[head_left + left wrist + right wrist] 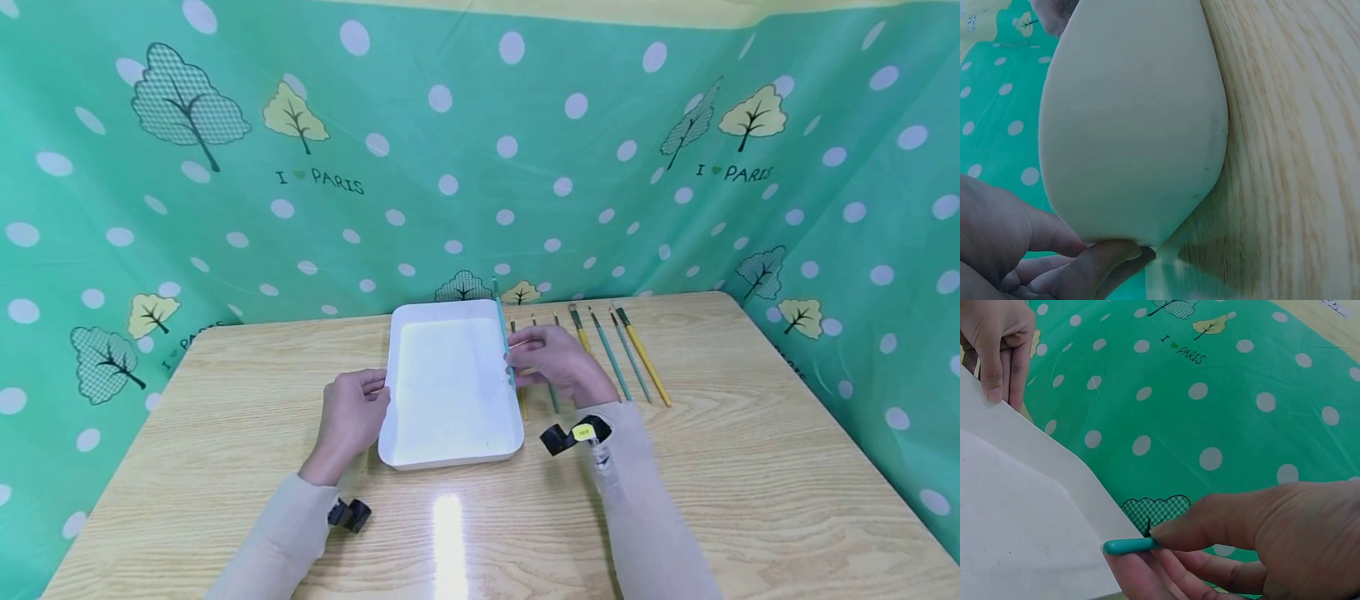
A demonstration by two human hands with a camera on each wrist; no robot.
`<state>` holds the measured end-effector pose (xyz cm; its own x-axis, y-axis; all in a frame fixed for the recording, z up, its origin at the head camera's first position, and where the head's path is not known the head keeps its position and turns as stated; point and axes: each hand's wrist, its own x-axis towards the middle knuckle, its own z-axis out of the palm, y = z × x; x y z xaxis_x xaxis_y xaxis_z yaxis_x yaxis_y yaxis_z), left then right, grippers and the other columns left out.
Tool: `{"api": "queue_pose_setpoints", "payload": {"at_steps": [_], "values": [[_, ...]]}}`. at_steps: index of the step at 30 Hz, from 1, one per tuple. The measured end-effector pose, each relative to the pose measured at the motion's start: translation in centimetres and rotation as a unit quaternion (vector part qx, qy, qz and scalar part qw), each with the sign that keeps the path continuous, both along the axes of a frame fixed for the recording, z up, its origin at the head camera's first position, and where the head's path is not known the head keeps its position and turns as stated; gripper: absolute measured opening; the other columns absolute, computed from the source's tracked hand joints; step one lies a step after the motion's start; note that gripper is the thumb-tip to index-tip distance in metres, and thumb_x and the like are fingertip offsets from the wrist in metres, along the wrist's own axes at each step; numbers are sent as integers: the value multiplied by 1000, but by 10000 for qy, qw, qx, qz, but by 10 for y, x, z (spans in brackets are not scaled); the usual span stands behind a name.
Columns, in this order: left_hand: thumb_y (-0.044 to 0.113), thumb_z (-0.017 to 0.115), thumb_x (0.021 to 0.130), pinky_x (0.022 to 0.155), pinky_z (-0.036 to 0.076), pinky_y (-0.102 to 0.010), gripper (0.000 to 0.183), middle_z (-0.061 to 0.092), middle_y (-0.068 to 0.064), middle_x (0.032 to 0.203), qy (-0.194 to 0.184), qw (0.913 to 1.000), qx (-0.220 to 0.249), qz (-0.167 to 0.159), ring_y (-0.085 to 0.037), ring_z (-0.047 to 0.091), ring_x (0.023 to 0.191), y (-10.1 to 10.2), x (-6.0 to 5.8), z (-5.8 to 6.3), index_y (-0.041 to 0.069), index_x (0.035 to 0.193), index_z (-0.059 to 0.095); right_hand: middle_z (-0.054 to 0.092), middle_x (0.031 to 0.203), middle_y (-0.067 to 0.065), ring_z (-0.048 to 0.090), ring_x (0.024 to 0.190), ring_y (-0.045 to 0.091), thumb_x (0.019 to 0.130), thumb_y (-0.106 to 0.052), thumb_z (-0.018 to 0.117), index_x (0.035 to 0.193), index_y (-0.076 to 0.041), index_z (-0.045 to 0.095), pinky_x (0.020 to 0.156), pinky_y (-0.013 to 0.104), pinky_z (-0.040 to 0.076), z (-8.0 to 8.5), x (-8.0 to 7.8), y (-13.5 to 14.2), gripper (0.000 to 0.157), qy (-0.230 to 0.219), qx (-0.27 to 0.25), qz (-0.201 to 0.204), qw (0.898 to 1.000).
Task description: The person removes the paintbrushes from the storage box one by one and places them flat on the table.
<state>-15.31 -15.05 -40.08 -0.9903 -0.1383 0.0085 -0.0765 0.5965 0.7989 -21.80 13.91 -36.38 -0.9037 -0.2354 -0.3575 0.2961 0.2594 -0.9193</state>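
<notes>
A white rectangular tray (457,375) is at the middle of the table. My left hand (351,421) pinches its left rim between thumb and fingers; the left wrist view shows the grip on the tray's edge (1135,125) up close. At the tray's right side, my right hand (557,360) holds a teal-handled paintbrush (500,321) between thumb and fingers. The rounded handle end (1125,546) sticks out toward the tray's rim in the right wrist view. Its bristle end points to the back, and whether the brush touches the rim I cannot tell.
Several paintbrushes with teal or yellow handles lie side by side right of the tray, among them a yellow one (647,358) at the far right. Some are partly behind my right hand. A green dotted cloth (465,175) hangs behind the wooden table (247,417).
</notes>
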Motion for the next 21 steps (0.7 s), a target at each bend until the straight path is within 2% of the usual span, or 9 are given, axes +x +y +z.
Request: {"api": "queue_pose_setpoints", "payload": {"at_steps": [4,10,17,21], "values": [[3,55,99,88,61,-40,33,70,-28,123,-18,10000,-28,-14,-38,71,112,0,0,0,-10,129,64,62,112,11,68,92,20,95,-5,66,136,-1,55,83,35,62,0,-1,7,43,-62,-70,-65,9999],[3,54,99,90,60,-40,34,69,-27,125,-112,9999,4,10,-38,70,113,0,0,1,-9,130,63,60,119,14,68,97,21,96,-6,65,139,-2,54,88,37,61,1,-2,17,45,-52,-29,-141,9999],[3,54,99,89,61,-40,34,69,-27,124,-71,10000,38,-3,-37,71,112,0,0,1,-9,130,64,61,118,14,67,95,20,95,-5,65,138,-2,54,82,31,62,1,-5,27,44,-32,12,-331,9994],[3,55,99,89,60,-41,34,70,-27,124,-49,10000,41,6,-37,71,112,0,-1,0,-9,129,64,59,117,13,66,94,19,96,-5,64,139,-1,53,82,30,62,-1,-7,33,45,-2,25,-359,9994]]}}
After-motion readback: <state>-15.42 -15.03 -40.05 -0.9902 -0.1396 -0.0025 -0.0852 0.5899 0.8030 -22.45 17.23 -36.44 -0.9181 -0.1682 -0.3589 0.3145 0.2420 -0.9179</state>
